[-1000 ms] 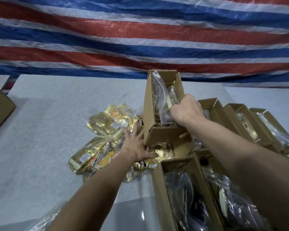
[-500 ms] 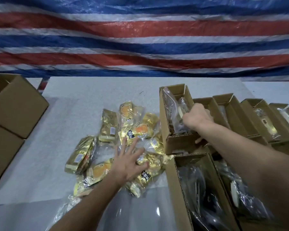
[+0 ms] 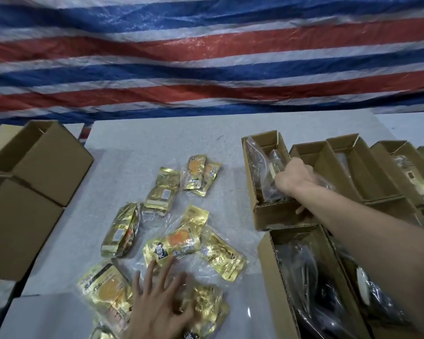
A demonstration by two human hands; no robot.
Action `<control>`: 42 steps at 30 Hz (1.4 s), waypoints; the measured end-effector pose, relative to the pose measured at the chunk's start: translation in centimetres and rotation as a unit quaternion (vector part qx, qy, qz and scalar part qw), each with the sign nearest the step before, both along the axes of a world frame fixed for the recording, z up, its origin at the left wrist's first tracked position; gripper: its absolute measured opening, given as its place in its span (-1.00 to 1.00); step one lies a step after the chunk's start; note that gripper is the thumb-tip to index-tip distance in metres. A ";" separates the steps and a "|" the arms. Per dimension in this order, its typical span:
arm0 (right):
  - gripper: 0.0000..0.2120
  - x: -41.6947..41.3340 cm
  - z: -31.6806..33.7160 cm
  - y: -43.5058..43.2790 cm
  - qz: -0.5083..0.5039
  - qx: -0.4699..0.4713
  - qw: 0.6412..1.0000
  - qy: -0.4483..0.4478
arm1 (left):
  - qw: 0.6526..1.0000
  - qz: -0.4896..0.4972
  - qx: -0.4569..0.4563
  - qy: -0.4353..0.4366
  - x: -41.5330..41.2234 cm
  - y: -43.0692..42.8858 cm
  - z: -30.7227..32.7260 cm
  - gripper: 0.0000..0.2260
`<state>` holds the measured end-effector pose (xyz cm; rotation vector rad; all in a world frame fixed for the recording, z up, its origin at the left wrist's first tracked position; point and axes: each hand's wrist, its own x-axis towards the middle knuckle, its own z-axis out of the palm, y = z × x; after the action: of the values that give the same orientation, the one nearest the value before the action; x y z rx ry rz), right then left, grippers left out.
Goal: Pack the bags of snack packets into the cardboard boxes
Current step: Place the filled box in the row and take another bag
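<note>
Head view: the gold snack packets [image 3: 181, 243], sealed in clear bags, lie scattered over the middle and near part of the white table [image 3: 157, 143], between the large cardboard boxes at its left edge [image 3: 39, 162] and the row of narrow open boxes [image 3: 347, 167] along its right side.

The left hand [image 3: 157, 307] is spread wide, fingers straight and splayed, palm down over the nearest packets close to the table's near edge. It seems to rest on or just above the clear wrap; I cannot tell whether it presses. It holds nothing.

The right hand [image 3: 295, 178] is reached far across to the narrow box [image 3: 267, 182] at the left end of the row. Its fingers are curled down into that box around a clear bag [image 3: 257, 162] whose top stands up against the box's left wall. The contents of that bag are too dim to name.

The relation that matters: the loose packets lie directly under and just ahead of the left hand, and well to the left of the right hand, so the left hand is much the nearer for the next pickup. The bag just ahead of its fingertips [image 3: 154, 263], the one with the orange print, lies with its long axis slanting from the near left to the far right. The box being filled stands to the right of it, its long axis running away from the person, so I judge a packet bag would need turning to go in lengthwise.
</note>
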<state>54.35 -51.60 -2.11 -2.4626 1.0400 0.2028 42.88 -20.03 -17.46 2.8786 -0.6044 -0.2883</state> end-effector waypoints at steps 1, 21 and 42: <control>-0.92 0.0 -0.3 0.0 0.000 0.004 1.000 0.005 | 0.999 0.016 -0.030 -0.036 0.3 -0.2 0.4 -0.47; -0.67 -0.5 -0.6 -0.3 0.074 -0.164 0.984 0.014 | 0.983 -0.032 0.161 0.086 22.0 -9.5 -1.2 -0.14; -0.80 -9.1 6.2 11.0 0.214 -0.002 0.974 -0.072 | 0.983 0.161 -0.088 -0.029 7.0 8.7 9.6 -0.55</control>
<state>45.25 -40.63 4.13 -2.6323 0.4394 0.1542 49.89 -11.35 -7.91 2.7600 -0.1557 -0.0958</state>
